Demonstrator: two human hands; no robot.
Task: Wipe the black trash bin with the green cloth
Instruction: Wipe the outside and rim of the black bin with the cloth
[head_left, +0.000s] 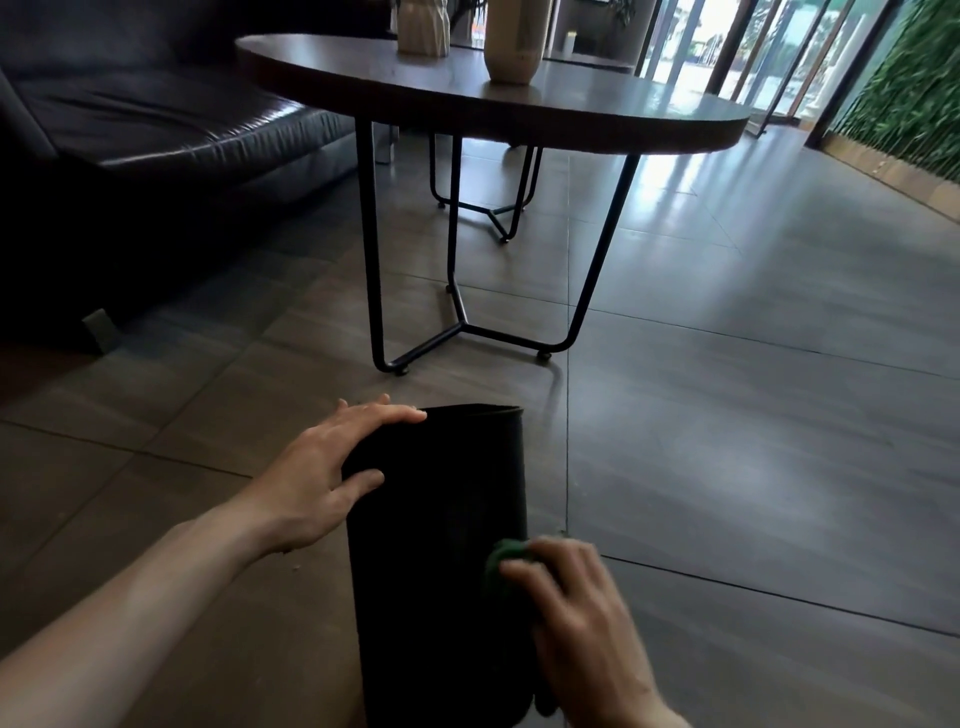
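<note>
The black trash bin (441, 561) lies on its side on the tiled floor (727, 415) in the lower centre of the frame. Its long axis runs from the bottom edge up toward the middle, and the far end, with a thin curved rim, points away from the camera toward the round counter (519, 104).

The left hand (332, 467) comes in from the lower left and rests flat on the bin's upper left side, fingers spread wide, the forefinger along the far rim and the thumb on the dark wall. Its grip is wide and closes around nothing.

The right hand (576, 618), at the lower right, is blurred. Its grip is closed on the green cloth (506, 558), which is bunched under the fingers and pressed against the bin's right side, near the middle of its length.

Two pale vases (511, 41) stand on the counter at the top of the frame. A dark leather sofa (145, 119) fills the upper left.
</note>
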